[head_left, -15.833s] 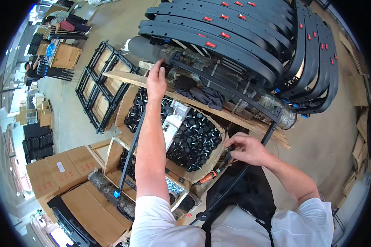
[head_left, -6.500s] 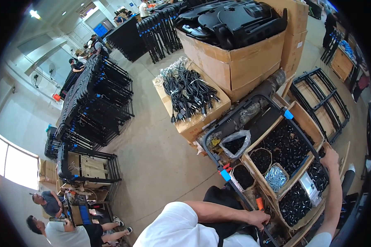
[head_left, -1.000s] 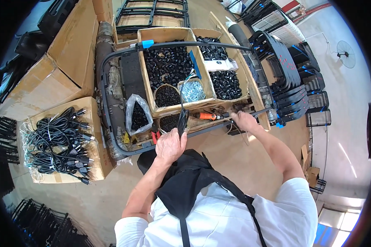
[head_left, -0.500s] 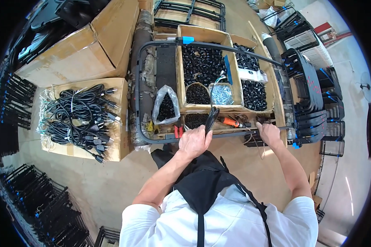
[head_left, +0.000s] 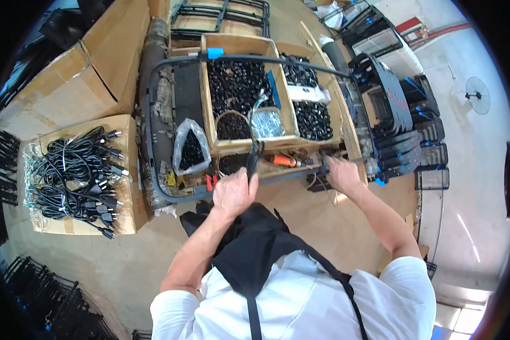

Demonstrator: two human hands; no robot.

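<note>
The left hand [head_left: 234, 192] has its grip closed around a black tool handle [head_left: 254, 158], upright just above the cart's near rail [head_left: 181, 198]. The right hand [head_left: 341, 174] clasps the same rail at its right end, beside an orange-handled tool [head_left: 282, 161]. Behind lie cardboard boxes of small black parts [head_left: 238, 88] and 1 clear bag [head_left: 190, 148]. A box of black cables [head_left: 73, 175] sits left.

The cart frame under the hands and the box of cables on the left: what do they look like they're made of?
Cart frame: probably metal tube with dark matte paint, judging by its thin rounded bends. Left hand and right hand are at its near rail. Box of cables: brown corrugated cardboard, dull, with folded flaps.
</note>
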